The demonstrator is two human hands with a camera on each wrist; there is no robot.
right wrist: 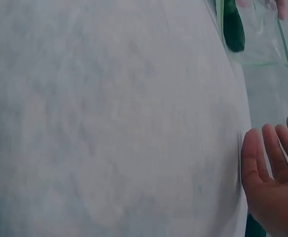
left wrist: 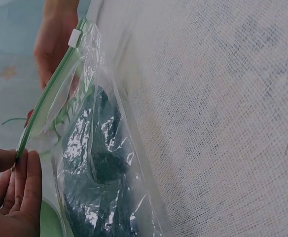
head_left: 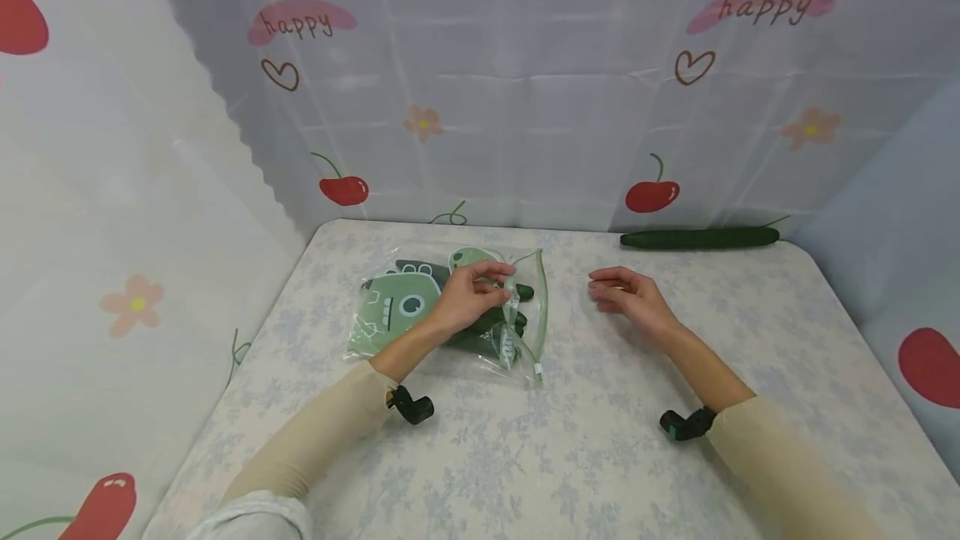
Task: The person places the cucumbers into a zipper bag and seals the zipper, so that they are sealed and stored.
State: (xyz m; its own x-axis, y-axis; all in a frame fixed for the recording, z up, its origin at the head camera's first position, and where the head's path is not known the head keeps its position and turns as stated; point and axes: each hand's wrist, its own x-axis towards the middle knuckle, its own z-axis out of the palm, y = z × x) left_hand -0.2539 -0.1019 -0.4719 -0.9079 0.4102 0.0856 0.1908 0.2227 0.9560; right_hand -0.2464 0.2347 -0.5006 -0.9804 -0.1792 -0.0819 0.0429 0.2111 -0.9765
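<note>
A clear zip bag (head_left: 408,315) with green cartoon monster prints lies on the left half of the table. Dark green cucumbers (left wrist: 104,168) show through its plastic, their ends towards the bag's mouth. My left hand (head_left: 468,298) pinches the bag's mouth edge between thumb and fingers. In the left wrist view the green zip strip (left wrist: 48,89) runs up from those fingertips to a white slider (left wrist: 75,38). Over the table, right of the bag and apart from it, my right hand (head_left: 633,298) is held with loosely bent fingers and nothing in them.
One long cucumber (head_left: 701,238) lies along the back right edge of the table (head_left: 600,457). Behind it hangs a printed curtain (head_left: 525,132) with cherries, hearts and flowers, which also covers the left and right sides. Each wrist carries a small black camera (head_left: 412,405).
</note>
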